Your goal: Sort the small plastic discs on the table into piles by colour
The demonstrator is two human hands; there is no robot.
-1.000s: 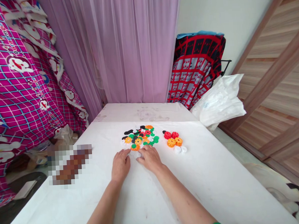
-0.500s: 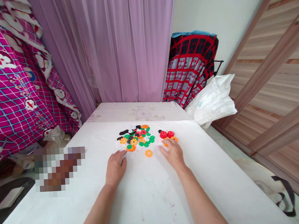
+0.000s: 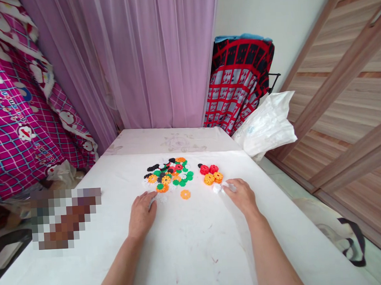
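The right hand [image 3: 242, 196] is at round white plastic discs [image 3: 217, 188] beside scalloped red plastic discs [image 3: 204, 170], likely grouped by colour, the left hand [image 3: 142, 214] near a multicoloured plastic disc pile [image 3: 166, 180], both grips impossible to tell.

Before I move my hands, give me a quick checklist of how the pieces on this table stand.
1. Left hand by the mixed pile: ok, at its near left edge.
2. Right hand at the small white group: ok, fingertips right at it.
3. Right hand gripping a white piece: cannot tell, the fingers hide it.
4. Red pieces apart from the mixed pile: ok, a gap lies between.
5. Lone orange piece together with the orange group: not ok, it lies by itself nearer the mixed pile.
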